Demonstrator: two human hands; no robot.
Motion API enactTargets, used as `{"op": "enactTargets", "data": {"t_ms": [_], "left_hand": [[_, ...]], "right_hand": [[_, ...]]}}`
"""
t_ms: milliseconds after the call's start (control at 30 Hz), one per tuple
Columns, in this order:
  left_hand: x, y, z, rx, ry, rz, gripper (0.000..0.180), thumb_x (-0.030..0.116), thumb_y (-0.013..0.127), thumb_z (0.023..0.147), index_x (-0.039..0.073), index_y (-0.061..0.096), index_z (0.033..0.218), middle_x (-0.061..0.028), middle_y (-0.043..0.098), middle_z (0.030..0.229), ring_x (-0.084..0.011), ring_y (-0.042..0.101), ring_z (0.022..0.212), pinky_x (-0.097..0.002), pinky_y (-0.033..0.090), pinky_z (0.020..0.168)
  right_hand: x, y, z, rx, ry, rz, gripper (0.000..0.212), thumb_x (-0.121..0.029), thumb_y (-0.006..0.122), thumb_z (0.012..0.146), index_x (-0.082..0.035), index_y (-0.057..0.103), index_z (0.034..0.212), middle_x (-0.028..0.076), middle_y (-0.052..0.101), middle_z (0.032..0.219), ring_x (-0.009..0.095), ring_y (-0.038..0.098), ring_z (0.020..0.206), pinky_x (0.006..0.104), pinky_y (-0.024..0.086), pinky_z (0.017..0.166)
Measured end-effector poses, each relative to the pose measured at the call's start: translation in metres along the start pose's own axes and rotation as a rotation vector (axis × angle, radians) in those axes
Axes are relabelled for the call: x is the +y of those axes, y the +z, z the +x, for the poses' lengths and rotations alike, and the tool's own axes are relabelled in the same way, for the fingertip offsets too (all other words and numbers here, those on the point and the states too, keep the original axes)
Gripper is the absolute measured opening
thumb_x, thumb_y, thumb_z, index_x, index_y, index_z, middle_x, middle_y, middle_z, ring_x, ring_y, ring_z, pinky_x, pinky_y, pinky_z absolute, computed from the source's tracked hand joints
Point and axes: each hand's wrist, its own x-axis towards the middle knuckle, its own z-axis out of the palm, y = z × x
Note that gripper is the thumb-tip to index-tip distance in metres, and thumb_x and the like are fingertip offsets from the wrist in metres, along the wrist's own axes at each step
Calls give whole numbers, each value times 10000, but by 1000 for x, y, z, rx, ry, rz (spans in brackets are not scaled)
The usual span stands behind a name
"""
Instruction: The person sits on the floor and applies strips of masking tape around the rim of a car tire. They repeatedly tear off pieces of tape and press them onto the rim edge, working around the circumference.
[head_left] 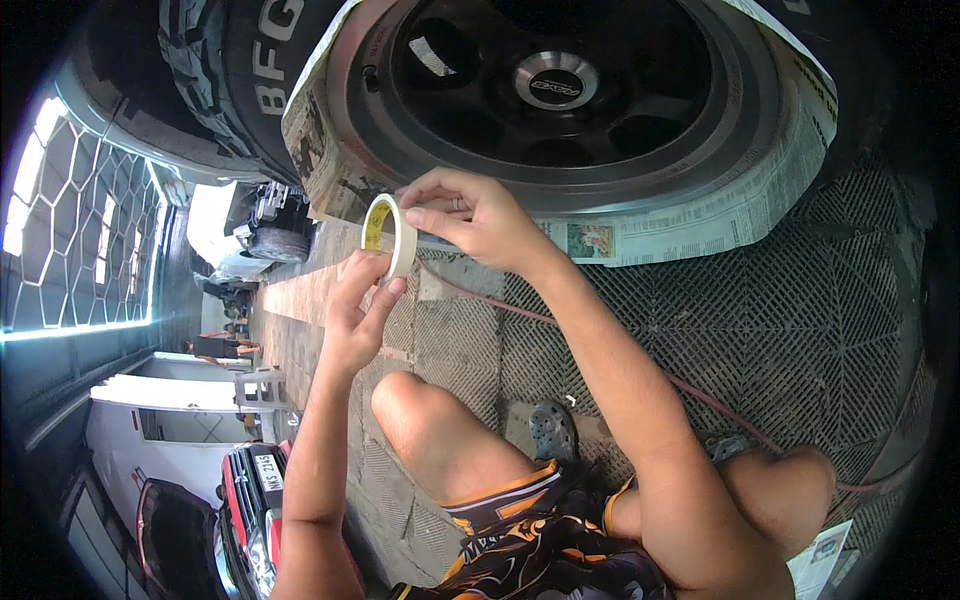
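Note:
A roll of cream masking tape with a yellow inner core is held upright between my hands. My left hand grips its lower side, thumb and fingers closed on it. At the roll's upper edge, the thumb and forefinger of my right hand are pinched together against the tape; a ring is on one finger. Whether a loose tape end is between them I cannot tell. Just beyond stands a car wheel with a grey and black rim. Sheets of newspaper ring the rim and cover part of the black tyre.
A reddish hose crosses the grey patterned floor tiles beneath my right arm. To the left are a red car with its bonnet up, a grey plastic chair and a white vehicle. More newspaper lies at lower right.

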Motion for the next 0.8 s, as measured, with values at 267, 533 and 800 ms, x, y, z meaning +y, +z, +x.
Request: {"op": "enactTargets", "data": {"t_ms": [267,533,800], "left_hand": [[19,3,9,-37,14,147,204,-19,692,894,-51,681,1095,-157,648,897,-322,587,879,-393,478,785],[20,-2,10,-34,0,221,172,6,682,923,-52,683,1085,-149,636,882,-297,588,834,-381,478,758],[19,5,2,-35,-27,217,176,7,676,933,-42,687,1102,-163,643,881,-316,600,846,-398,485,762]], "right_hand": [[15,5,-2,87,25,-73,159,-107,723,960,-4,739,1081,88,761,1045,182,730,989,340,574,906],[23,18,0,157,-24,-75,136,-91,696,966,0,707,1066,108,761,1013,216,730,989,354,564,900],[41,16,-7,111,93,-109,153,-90,686,985,6,703,1102,98,755,1035,199,708,1048,352,552,920]]}}
